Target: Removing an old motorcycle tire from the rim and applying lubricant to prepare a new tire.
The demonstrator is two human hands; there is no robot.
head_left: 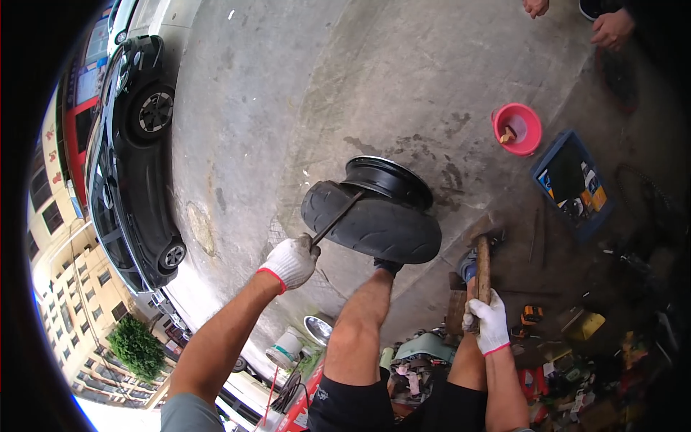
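A black motorcycle tyre [374, 227] lies tilted on the concrete in front of me, partly off its black wheel rim [389, 181]. My left hand [291, 263], in a white glove with a red cuff, is closed around a dark metal tyre lever [338, 218]. The lever crosses the tyre's sidewall, its far tip at the gap beside the rim. My left foot is up against the tyre's near side. In its white glove, my right hand [489, 324] grips the wooden handle of a hammer [484, 270], raised at the right, apart from the tyre.
Beyond the wheel at right stand a pink bucket [517, 129] and a blue tray [574, 183] with packages. Tools and clutter, including an orange-and-black power tool [532, 315], cover the lower right. A black car [129, 165] is parked left. Another person's hands [612, 29] show top right.
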